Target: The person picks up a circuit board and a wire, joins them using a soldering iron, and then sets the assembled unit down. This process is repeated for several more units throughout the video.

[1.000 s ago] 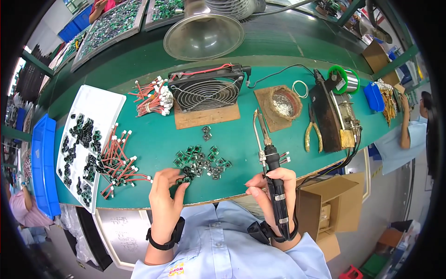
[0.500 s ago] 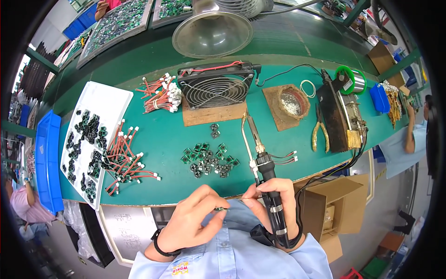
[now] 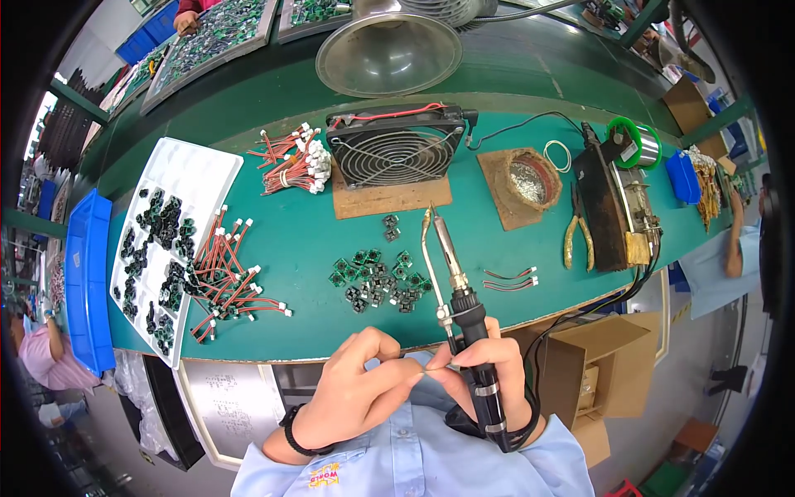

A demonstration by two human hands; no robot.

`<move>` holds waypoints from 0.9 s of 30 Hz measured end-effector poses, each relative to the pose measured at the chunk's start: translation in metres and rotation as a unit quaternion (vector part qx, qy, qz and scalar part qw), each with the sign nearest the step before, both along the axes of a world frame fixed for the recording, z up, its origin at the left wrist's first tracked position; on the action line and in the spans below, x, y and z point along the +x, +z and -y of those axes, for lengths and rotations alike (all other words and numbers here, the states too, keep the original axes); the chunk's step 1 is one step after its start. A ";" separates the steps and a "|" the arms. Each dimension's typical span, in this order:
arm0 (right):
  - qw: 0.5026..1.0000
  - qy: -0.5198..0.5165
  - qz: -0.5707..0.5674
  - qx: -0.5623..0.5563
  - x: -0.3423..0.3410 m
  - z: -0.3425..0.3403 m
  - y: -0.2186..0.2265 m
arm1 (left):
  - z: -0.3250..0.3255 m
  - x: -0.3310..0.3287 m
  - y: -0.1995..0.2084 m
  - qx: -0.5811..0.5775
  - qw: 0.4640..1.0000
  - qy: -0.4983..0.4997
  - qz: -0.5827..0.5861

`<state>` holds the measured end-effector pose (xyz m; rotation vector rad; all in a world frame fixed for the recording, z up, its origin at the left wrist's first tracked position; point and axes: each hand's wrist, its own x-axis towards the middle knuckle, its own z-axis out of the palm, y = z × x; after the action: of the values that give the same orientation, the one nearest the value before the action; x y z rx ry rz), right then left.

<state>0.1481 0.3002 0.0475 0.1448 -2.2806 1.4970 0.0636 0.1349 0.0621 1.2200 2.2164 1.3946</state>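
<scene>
My right hand point(image 3: 494, 377) is closed round the black handle of a soldering iron point(image 3: 472, 327), which has a thin metal tube fixed along it. The iron's tip points away from me, over the green mat. My left hand point(image 3: 364, 393) is pinched in front of my chest, its fingertips meeting those of my right hand. Its fingers now mostly hide the small circuit board they hold. Beyond my hands lie a cluster of small green and black circuit boards point(image 3: 377, 280) and two red-and-black wire leads point(image 3: 510, 280) with white connectors.
A white tray point(image 3: 199, 166) of boards, wired pieces point(image 3: 228, 273) and a blue bin point(image 3: 87, 282) stand left. A bundle of connector leads point(image 3: 298, 166), a fan point(image 3: 397, 149) and a round solder pot point(image 3: 530, 182) line the back. Pliers point(image 3: 578, 232) and a solder spool point(image 3: 633, 145) are right.
My left hand has moved right, up to my right hand's fingertips. The small board, visible between its fingers before, is now mostly covered. The view has shifted slightly.
</scene>
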 end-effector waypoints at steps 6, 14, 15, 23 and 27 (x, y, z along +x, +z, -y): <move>0.975 -0.033 0.018 -0.220 0.000 0.001 -0.004 | -0.002 0.000 -0.005 0.047 0.989 -0.003 0.140; 0.952 0.000 0.039 -0.303 -0.001 0.005 -0.005 | 0.002 -0.001 -0.003 0.079 0.964 -0.002 0.255; 0.950 0.006 0.038 -0.311 -0.001 0.005 -0.004 | 0.002 0.000 0.000 0.065 0.963 0.003 0.261; 0.956 0.017 0.038 -0.290 -0.004 0.008 -0.001 | -0.002 0.000 0.002 0.070 0.973 -0.002 0.218; 0.956 0.028 0.043 -0.289 -0.005 0.010 0.005 | -0.002 0.006 -0.003 0.174 0.915 0.030 0.362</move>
<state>0.1435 0.2898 0.0522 -0.0257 -1.8098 2.1644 0.0699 0.1367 0.0589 0.5549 1.5371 1.9250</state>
